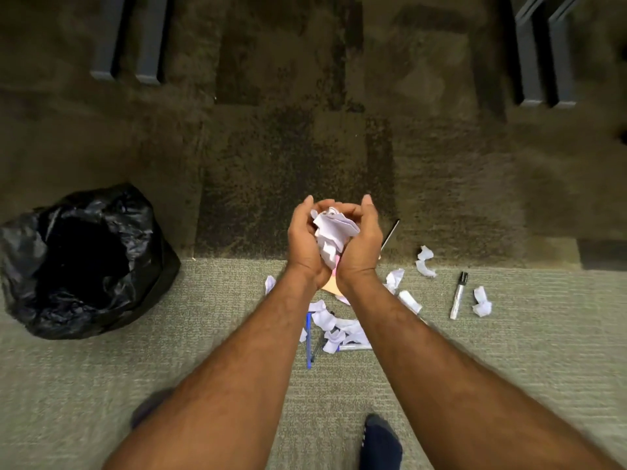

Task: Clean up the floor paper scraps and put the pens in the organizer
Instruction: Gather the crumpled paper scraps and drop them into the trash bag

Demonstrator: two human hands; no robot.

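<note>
Both hands, left (307,242) and right (359,245), are cupping a paper wad (334,232), fingers curled half-closed around it. Scraps (334,325) and pens (458,295) are lying at five o'clock; the bag (84,262) is sitting at nine.

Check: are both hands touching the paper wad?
Touching. The head view shows left hand and right hand cupped against the crumpled paper wad, no gap visible.
</note>
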